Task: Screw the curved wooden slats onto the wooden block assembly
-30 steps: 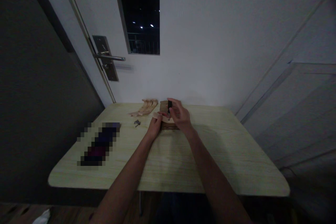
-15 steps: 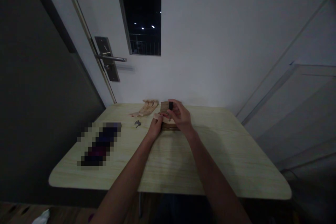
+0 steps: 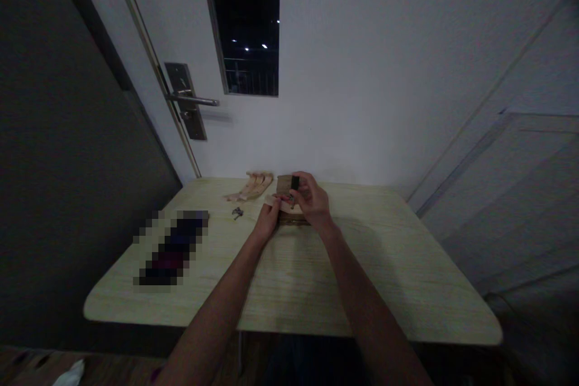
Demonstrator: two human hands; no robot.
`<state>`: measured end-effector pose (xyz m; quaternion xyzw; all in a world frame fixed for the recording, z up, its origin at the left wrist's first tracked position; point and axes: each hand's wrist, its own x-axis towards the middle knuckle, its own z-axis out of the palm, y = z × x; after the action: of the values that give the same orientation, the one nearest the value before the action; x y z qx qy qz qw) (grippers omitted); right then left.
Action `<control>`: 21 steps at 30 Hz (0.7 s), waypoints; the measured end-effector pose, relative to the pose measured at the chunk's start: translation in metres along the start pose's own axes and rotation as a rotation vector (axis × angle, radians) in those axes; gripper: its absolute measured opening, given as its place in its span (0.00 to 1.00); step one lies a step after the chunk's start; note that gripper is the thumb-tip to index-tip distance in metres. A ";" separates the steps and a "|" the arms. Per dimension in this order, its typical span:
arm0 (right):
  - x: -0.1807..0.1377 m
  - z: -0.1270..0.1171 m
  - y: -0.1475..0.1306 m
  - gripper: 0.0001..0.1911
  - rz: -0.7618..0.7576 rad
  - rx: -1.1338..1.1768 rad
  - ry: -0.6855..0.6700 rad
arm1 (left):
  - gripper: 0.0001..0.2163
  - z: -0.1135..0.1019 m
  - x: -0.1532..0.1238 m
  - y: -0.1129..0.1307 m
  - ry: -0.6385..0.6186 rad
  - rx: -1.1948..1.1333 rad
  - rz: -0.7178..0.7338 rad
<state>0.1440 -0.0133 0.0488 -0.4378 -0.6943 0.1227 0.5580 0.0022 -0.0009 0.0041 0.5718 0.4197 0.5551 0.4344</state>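
A small wooden assembly (image 3: pixel 284 192) of flat pale pieces stands near the far middle of the table (image 3: pixel 289 277). My left hand (image 3: pixel 266 220) grips its left end, fingers closed on a pale wooden strip. My right hand (image 3: pixel 312 199) is curled above the assembly and pinches a short tool with a black handle (image 3: pixel 294 183), held upright with its tip down on the wood. The dim light hides the tool's tip.
Curved wooden pieces (image 3: pixel 251 186) lie at the far edge, left of the assembly. A few small dark screws (image 3: pixel 236 213) rest beside my left hand. A dark blurred object (image 3: pixel 172 248) lies at the table's left. A door with a metal handle (image 3: pixel 192 100) stands behind.
My right hand's fingers have shifted slightly around the black-handled tool. The left hand and the wooden assembly stay where they were.
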 end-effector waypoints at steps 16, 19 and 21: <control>0.000 -0.002 -0.003 0.17 0.008 0.125 0.009 | 0.20 -0.001 0.001 -0.002 -0.018 -0.011 0.012; 0.001 -0.001 -0.003 0.17 0.004 0.104 0.025 | 0.20 -0.001 0.001 -0.002 -0.021 -0.006 0.018; 0.001 0.000 -0.004 0.17 0.008 0.081 0.042 | 0.20 -0.001 0.000 -0.002 -0.021 -0.005 0.023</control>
<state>0.1422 -0.0154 0.0523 -0.4202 -0.6752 0.1436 0.5890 0.0009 0.0002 0.0025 0.5814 0.4073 0.5550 0.4337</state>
